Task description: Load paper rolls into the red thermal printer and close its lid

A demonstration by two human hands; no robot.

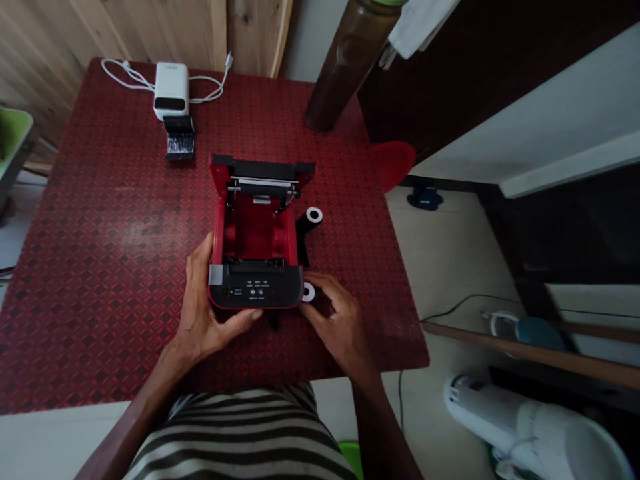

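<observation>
A red and black label printer [256, 283] rests on the table with its lid [263, 175] raised, showing a red bay [257, 230] with no roll in it. Wrapped around its left front corner is my left hand [203, 313], thumb along the front edge and fingers on the side. My right hand [335, 313] is at the front right corner, thumb and fingers closed about a small roll with a white ring end [309, 292]; most of that roll is hidden. Just behind it, beside the printer, a black roll with a white core [314, 215] lies on the table.
A white power bank [171, 87] with white cables and a crumpled black strip [180, 139] lie at the back left. A tall brown bottle [345, 67] stands at the back right. The red patterned table [100, 280] ends near my striped shirt.
</observation>
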